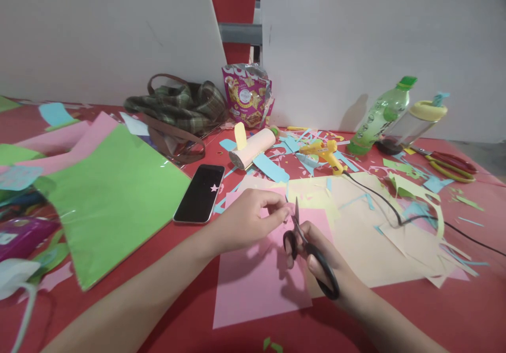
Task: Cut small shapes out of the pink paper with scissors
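My right hand (322, 255) is wrapped round the handles of black scissors (297, 221), their blades pointing up and slightly parted. Just left of the blades, my left hand (253, 216) pinches a small piece of pink paper (291, 207), mostly covered by the fingers. Both hands are above a pink paper sheet (245, 295), which lies partly over a cream sheet (356, 258). A phone (197, 197) with a small pink star (214, 188) on its screen lies beyond my left forearm. Behind the hands rests a paper airplane model with a tube body (255, 147) and blue wings.
A yellow glue gun (322, 152) trails a black cord to the right. Green paper (114, 195) spreads at the left. Toward the back stand a purple snack bag (249, 97), a plaid bag (177, 105) and a tilted green bottle (379, 118). Pliers (450, 166) and paper scraps lie right.
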Demonstrator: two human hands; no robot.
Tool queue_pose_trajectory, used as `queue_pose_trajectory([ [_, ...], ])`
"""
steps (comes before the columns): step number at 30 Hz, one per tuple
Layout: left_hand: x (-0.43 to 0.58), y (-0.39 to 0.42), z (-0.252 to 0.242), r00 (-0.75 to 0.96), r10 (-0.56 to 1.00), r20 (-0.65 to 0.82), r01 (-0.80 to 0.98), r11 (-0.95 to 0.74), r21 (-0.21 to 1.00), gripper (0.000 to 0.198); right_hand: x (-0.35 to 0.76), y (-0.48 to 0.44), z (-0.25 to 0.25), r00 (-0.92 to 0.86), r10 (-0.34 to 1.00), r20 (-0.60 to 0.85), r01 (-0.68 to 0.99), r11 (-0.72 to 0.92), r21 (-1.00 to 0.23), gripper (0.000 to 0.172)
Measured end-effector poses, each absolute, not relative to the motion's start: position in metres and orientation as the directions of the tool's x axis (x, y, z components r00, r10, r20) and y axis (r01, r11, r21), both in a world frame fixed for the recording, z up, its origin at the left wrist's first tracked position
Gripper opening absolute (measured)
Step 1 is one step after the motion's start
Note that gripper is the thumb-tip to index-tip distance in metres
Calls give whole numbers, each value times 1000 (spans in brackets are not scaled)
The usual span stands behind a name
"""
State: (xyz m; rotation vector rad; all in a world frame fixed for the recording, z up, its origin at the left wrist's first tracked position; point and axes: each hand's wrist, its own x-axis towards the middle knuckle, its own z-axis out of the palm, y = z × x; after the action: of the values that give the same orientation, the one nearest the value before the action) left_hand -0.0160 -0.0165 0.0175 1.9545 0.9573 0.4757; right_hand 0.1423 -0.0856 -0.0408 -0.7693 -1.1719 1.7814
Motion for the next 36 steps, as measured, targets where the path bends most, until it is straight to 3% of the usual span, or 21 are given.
queue_pose_trajectory([
  [15, -20, -15, 22, 627, 777, -60, 516, -357, 779, 24, 143, -85, -42, -460, 886, -56, -257, -193, -947, 32],
  [36, -18, -14, 23, 608, 780, -148, 539, -269, 798, 24, 144, -84, -44, -477, 877, -55, -258, -200, -945, 30],
])
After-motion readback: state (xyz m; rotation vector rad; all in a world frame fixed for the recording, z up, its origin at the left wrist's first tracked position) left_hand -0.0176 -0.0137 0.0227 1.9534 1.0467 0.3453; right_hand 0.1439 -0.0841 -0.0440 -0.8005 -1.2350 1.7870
